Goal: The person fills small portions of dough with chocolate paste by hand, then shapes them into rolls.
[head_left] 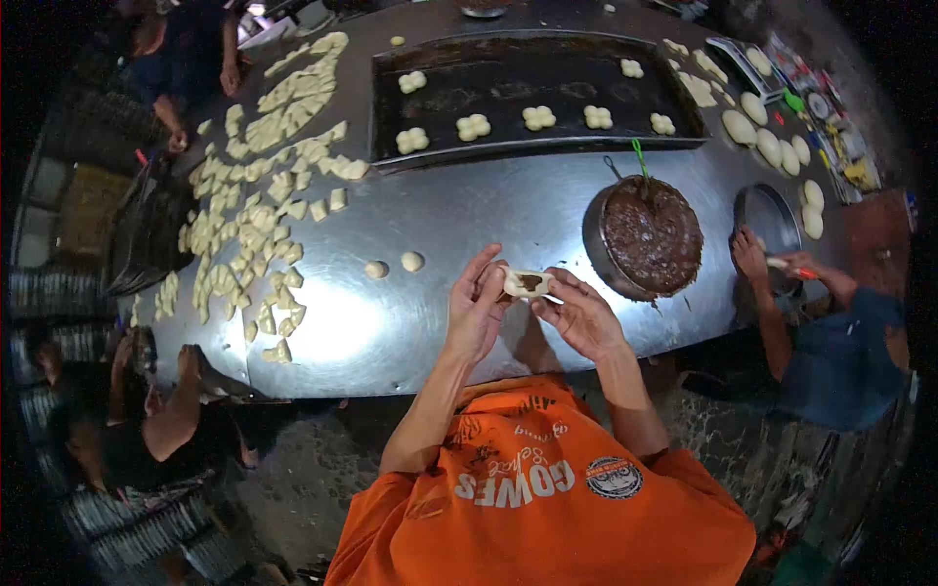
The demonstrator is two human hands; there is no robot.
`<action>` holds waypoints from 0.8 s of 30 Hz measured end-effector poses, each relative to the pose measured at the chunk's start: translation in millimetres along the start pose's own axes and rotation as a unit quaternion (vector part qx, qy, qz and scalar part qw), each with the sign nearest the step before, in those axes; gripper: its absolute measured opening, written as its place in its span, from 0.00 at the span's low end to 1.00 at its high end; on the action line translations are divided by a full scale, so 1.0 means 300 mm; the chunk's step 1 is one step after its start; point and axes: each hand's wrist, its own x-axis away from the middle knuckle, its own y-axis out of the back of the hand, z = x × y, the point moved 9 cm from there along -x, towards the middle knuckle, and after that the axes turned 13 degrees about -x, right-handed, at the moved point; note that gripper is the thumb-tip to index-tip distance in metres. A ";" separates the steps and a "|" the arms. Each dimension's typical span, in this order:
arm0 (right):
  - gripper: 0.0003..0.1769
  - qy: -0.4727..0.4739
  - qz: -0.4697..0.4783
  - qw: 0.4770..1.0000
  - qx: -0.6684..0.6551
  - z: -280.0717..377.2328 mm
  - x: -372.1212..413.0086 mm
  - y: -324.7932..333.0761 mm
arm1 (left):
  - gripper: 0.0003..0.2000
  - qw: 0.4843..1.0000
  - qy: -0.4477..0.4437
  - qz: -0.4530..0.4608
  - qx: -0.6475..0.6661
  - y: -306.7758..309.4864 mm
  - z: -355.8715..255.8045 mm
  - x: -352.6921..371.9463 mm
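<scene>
Both my hands hold one small piece of dough (pixel 528 283) with dark brown filling in its middle, just above the steel table (pixel 440 215). My left hand (pixel 476 305) pinches its left edge with the fingers curled round it. My right hand (pixel 581 311) grips the right edge from the other side. A round pan of dark brown filling (pixel 650 236) with a green-handled tool stuck in it stands just right of my hands. Two small dough balls (pixel 394 266) lie on the table to the left.
A long black baking tray (pixel 537 98) with several shaped dough pieces sits at the far side. Many cut dough pieces (pixel 259 205) cover the table's left. Round dough balls (pixel 772 146) lie at the far right. A person in blue (pixel 831 342) works at the right beside an empty pan (pixel 767 220); others stand at the left.
</scene>
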 end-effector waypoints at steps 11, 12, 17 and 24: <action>0.18 0.416 0.146 0.609 0.660 0.008 0.113 -0.443 | 0.28 0.943 -0.141 0.062 -0.294 -0.046 -0.291 0.129; 0.17 0.371 0.146 0.623 0.673 0.005 0.106 -0.442 | 0.28 0.903 -0.162 0.061 -0.394 -0.057 -0.299 0.147; 0.13 0.344 0.114 0.687 0.630 0.023 0.080 -0.470 | 0.26 0.796 -0.222 0.069 -0.559 -0.071 -0.258 0.180; 0.09 0.296 0.179 0.711 0.613 -0.061 0.036 -0.452 | 0.19 0.977 -0.045 -0.016 -0.209 0.107 -0.128 0.152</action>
